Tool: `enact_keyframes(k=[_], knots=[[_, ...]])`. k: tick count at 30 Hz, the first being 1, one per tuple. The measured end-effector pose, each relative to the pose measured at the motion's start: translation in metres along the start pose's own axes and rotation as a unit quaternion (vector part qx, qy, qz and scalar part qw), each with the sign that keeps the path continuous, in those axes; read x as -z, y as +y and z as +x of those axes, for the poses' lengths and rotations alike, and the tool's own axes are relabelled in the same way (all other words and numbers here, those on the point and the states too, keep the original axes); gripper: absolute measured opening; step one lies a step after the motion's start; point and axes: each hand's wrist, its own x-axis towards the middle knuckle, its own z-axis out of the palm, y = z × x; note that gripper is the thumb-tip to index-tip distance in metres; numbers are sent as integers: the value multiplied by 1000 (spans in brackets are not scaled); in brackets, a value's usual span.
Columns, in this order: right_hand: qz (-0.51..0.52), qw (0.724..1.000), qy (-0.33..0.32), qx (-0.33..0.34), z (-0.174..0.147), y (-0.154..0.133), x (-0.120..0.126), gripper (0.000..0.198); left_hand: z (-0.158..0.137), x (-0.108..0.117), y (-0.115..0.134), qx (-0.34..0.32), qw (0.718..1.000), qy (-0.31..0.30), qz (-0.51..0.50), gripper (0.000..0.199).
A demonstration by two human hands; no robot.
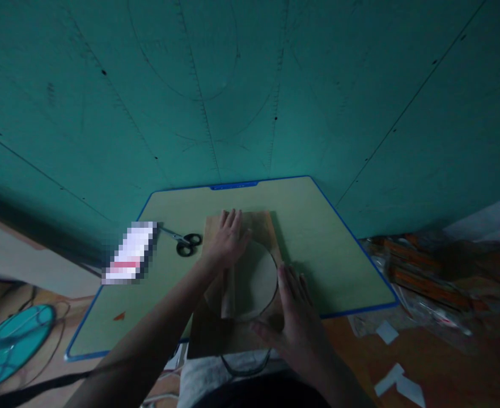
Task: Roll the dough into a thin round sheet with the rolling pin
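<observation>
A brown rectangular sheet [216, 339], cardboard or thin board, lies on the small table and overhangs its near edge. On it is a pale round disc or circle [256, 283] with a dark outline; I cannot tell whether it is cut or drawn. A narrow light strip [228, 297] lies lengthwise across the circle's left part. My left hand [231, 241] rests flat over the strip's far end, fingers stretched forward. At the sheet's right side, my right hand [299, 317] has its fingers along the edge and its thumb spread over the near part. Both hands are open.
Black-handled scissors [186, 243] lie left of the sheet, by a blurred-out phone-like object [131, 252]. An orange scrap [119, 316] sits on the blue-rimmed table [330, 249]. Behind stands a green wall [250, 102]. Packages [420, 277] and paper pieces [398, 385] lie on the floor, right.
</observation>
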Motion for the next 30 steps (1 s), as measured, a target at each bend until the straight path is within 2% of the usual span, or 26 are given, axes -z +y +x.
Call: enact_keyframes(k=[4,6,8,11,14,16,18,22,24,27,30], knots=[[9,999,23,-39,-15,29,17,92,27,-4,56,-56,998,-20,34,58],[14,997,27,-74,-19,40,26,83,32,-6,69,-68,997,-21,31,55],[21,993,32,-112,-21,47,33,76,30,-5,65,-66,997,-21,27,54],[37,985,44,-161,-21,52,37,68,18,2,32,-23,999,-21,30,55],[53,984,43,-164,-21,55,34,64,4,12,-6,28,999,-19,40,59],[59,985,53,-153,-21,57,31,61,2,14,-16,40,998,-21,44,59],[61,986,62,-142,-21,58,29,59,4,9,-6,36,998,-23,41,57],[54,985,67,-151,-23,60,32,56,21,-10,47,0,999,-27,23,62],[48,981,81,-167,-25,64,37,55,29,-14,66,-11,999,-29,12,64],[43,980,85,-174,-25,70,43,54,30,-9,66,-3,1000,-29,4,60],[40,983,80,-159,-19,68,44,51,8,3,42,8,1000,-21,9,61]])
